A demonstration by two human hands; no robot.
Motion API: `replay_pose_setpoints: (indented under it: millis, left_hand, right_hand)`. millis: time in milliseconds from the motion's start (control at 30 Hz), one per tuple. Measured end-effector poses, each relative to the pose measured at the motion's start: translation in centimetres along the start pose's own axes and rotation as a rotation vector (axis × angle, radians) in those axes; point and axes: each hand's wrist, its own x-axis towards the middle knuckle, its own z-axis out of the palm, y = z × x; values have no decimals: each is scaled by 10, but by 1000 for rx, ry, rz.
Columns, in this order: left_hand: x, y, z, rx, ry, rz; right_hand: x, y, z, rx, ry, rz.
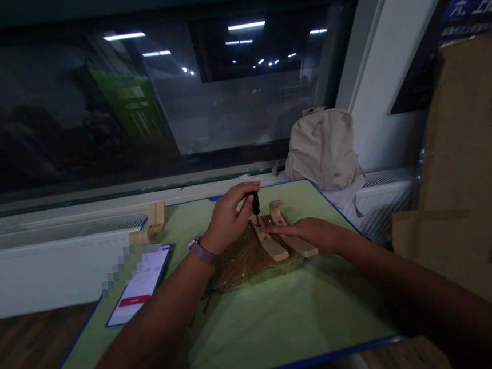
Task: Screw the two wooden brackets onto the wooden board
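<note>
1. Screwdriver [255, 204] stands near upright over the middle of the counter [310, 322], its shaft down at the upper part of the left wooden strip [273, 247].
2. Left hand [231, 215] is closed about the screwdriver handle, from the left side.
3. Right hand [313, 231] reaches across the right wooden strip [299, 245]; one finger is stretched onto the left strip, close to the screwdriver's tip. Grip of its other fingers: cannot tell.
4. Both strips lie side by side, apart, on a brown block [235, 263] with a shiny, film-like top. The right one curls up at its far end.
5. Progress, as judged: driving seems under way at one spot on the left strip. A dark hole or fixing shows lower on it; which of the two, too small to say. No tool at the right strip. No finished joint can be confirmed.
6. Further pale wooden parts [156, 220] sit together at the far left corner, out of both hands' grasp. Phone [140, 285] lies nearer, lit.
7. Containers: pale backpack [321, 150] beyond the far right corner, looks closed, contents hidden. Large cardboard [463, 154] stands at right; box or folded sheet, and anything inside, cannot tell.
</note>
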Motion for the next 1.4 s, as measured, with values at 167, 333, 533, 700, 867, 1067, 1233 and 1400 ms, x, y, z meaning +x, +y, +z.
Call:
replay_pose_setpoints:
  millis: [167, 333, 533, 700, 867, 1067, 1233, 1400]
  left_hand:
    - [3, 1, -1, 74, 77, 46]
    - [3, 2, -2, 46, 31, 37]
    - [1, 0, 3, -37, 23, -4]
    - [1, 1, 3, -44, 53, -86]
    - [0, 0, 2, -93, 19, -167]
    - [-3, -1, 8, -216, -7, -192]
    - [-2, 3, 6, -94, 17, -106]
    - [3, 4, 4, 44, 85, 16]
  right_hand:
    - [1, -3, -3, 50, -42, 31]
    - [0, -6, -7, 28, -41, 28]
    - [0, -3, -3, 23, -21, 32]
    - [-1, -5, -5, 56, -22, 19]
    - [-1, -7, -7, 52, -19, 24]
    - [-2, -7, -8, 28, -12, 5]
    - [-1, -4, -4, 40, 11, 1]
    - [-1, -4, -5, 23, 0, -12]
